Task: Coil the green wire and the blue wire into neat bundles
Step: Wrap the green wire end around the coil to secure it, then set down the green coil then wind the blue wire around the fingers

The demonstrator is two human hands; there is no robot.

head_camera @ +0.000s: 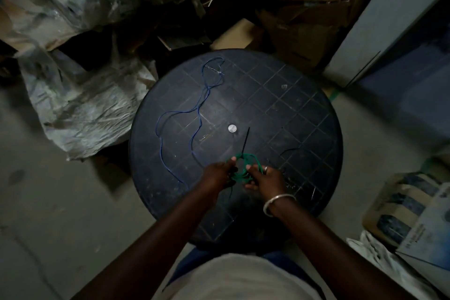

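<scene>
The thin green wire [244, 168] was gathered into a small round coil of several loops, held just above the near part of the round black plastic table [280, 104] with its grid-patterned top. Both forearms reached in from the near edge and converged on the coil. The left hand [218, 173] came in from the left side, fingers curled and thumb up, pinching the coil's left rim. The right hand [266, 177] — a silver bangle [277, 203] on its wrist and a ring on one finger — closed on the coil's right rim, thumb over the loops. A thin black cable tie [246, 140] stuck up from the top of the coil, pointing toward the small silver cap [232, 128] at the table's centre. A second thin black strip [289, 151] lay on the table to the right of the coil.

The long blue wire [194, 114] lay loose and uncoiled across the left half of the table, snaking from the far edge toward the near-left — apart from both hands.
</scene>
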